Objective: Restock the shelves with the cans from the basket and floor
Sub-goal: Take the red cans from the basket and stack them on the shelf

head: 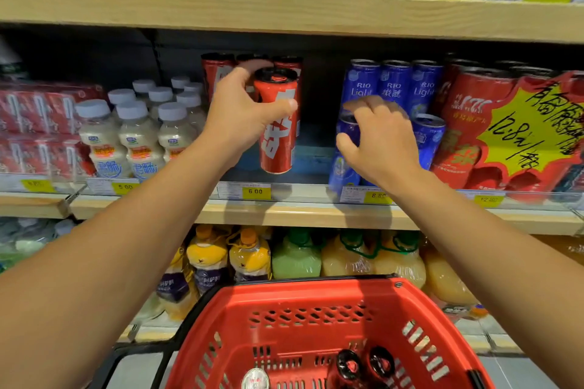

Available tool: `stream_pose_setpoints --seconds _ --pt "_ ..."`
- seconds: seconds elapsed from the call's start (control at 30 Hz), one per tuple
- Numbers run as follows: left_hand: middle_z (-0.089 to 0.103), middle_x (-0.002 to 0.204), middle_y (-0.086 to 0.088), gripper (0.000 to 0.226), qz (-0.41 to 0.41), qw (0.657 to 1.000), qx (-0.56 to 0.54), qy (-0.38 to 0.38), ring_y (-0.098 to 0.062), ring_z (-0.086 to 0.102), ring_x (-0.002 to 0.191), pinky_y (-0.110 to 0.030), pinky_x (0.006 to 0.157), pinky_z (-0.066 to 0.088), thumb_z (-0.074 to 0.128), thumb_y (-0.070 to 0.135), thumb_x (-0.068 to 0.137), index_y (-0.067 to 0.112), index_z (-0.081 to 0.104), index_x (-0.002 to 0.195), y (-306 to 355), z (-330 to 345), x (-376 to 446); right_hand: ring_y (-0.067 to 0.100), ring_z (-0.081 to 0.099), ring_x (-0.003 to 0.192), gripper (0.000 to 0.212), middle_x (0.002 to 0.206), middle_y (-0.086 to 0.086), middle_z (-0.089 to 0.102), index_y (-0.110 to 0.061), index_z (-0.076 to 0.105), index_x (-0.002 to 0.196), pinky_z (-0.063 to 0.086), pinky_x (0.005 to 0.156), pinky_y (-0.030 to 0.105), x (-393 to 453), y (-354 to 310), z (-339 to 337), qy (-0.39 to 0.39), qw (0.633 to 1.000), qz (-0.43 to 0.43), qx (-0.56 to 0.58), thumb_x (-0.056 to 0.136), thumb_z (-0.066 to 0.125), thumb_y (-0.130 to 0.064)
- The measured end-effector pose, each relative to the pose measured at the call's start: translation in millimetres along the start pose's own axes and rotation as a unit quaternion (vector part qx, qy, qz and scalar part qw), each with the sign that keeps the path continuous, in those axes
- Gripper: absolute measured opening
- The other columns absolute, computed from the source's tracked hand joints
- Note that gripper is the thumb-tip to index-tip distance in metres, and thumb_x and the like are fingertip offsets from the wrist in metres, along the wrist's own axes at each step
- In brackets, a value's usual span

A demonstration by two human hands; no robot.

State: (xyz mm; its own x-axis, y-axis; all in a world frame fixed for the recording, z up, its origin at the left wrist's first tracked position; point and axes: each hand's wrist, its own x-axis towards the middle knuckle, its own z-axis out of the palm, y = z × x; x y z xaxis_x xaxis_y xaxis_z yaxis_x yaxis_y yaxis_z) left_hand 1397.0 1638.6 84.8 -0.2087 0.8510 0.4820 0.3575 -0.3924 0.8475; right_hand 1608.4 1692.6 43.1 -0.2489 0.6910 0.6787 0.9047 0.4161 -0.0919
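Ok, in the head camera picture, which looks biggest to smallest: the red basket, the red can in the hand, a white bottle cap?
1. Red basket, though it's nearest the camera.
2. Red can, held in the left hand.
3. White cap.

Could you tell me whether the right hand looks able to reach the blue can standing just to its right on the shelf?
Probably yes. The right hand is already over a front blue can, and the neighbouring blue can stands at the shelf front with nothing before it. The left hand is busy with the red can.

Red can [278,129] – white lettering, prob.
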Motion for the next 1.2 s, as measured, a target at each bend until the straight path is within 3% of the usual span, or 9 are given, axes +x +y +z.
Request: stream_pose_setpoints --seconds 0.13,0.27,0.4,0.53,0.7,1.07,1.2 --pt "0.063 0.123 0.007 0.068 0.018 0.997 0.073 -0.005 -0.006 0.061 0.106 -0.024 0.09 0.051 0.082 0.024 0.074 0.021 0.053 0.135 10.1 16.0 11.5 0.032 0.051 0.115 0.05 0.127 0.005 0.059 -0.022 0.055 0.13 0.029 0.11 0.05 -13.8 13.2 10.3 0.012 0.997 -0.054 -0.06 0.083 0.057 -0.038" --pt "0.064 0.122 0.006 0.069 0.017 0.995 0.102 0.009 -0.007 0.062 0.106 -0.025 0.089 0.051 0.083 0.029 0.072 0.022 0.054 0.134 16.0 29.2 19.1 0.03 0.042 0.128 0.065 0.136 0.006 0.051 -0.02 0.044 0.14 0.021 0.113 0.049 -25.6 18.5 18.5 0.031 0.99 -0.082 -0.109 0.08 0.058 -0.042" --pt "0.063 0.107 0.008 0.053 0.007 0.992 0.124 -0.001 -0.004 0.061 0.093 -0.022 0.08 0.051 0.081 0.026 0.077 0.023 0.058 0.124 23.4 42.5 26.2 0.03 0.041 0.128 0.069 0.138 0.006 0.048 -0.021 0.041 0.142 0.021 0.113 0.049 -27.5 19.7 24.1 0.044 0.989 -0.075 -0.117 0.079 0.06 -0.044" --pt "0.06 0.104 0.002 0.042 -0.006 0.983 0.185 -0.013 -0.013 0.057 0.095 -0.03 0.084 0.05 0.077 0.031 0.082 0.02 0.058 0.117 25.9 57.7 37.8 0.03 0.043 0.125 0.068 0.135 0.005 0.05 -0.021 0.043 0.14 0.023 0.112 0.049 -26.0 19.3 28.5 0.06 0.99 -0.065 -0.113 0.077 0.061 -0.042" --pt "0.054 0.14 -0.004 0.064 0.061 0.941 0.332 -0.03 -0.025 0.048 0.13 -0.032 0.101 0.039 0.074 0.033 0.082 0.022 0.048 0.14 28.6 75.7 54.8 0.029 0.042 0.126 0.069 0.135 0.005 0.049 -0.022 0.042 0.14 0.023 0.113 0.049 -25.9 20.0 31.0 0.061 0.991 -0.062 -0.102 0.077 0.061 -0.041" --pt "0.055 0.138 -0.005 0.061 0.078 0.907 0.413 -0.015 -0.026 0.05 0.126 -0.035 0.097 0.043 0.07 0.041 0.085 0.021 0.049 0.138 19.8 86.0 64.2 0.029 0.044 0.124 0.066 0.131 0.005 0.052 -0.023 0.046 0.137 0.021 0.114 0.05 -25.5 19.3 34.7 0.084 0.992 -0.052 -0.08 0.075 0.064 -0.037" --pt "0.055 0.134 -0.008 0.059 0.083 0.872 0.481 -0.034 -0.03 0.051 0.123 -0.037 0.092 0.044 0.067 0.043 0.086 0.018 0.049 0.137 22.5 85.1 65.4 0.03 0.044 0.124 0.067 0.13 0.005 0.053 -0.022 0.046 0.137 0.021 0.114 0.05 -25.3 19.1 34.5 0.082 0.992 -0.052 -0.076 0.075 0.065 -0.036"
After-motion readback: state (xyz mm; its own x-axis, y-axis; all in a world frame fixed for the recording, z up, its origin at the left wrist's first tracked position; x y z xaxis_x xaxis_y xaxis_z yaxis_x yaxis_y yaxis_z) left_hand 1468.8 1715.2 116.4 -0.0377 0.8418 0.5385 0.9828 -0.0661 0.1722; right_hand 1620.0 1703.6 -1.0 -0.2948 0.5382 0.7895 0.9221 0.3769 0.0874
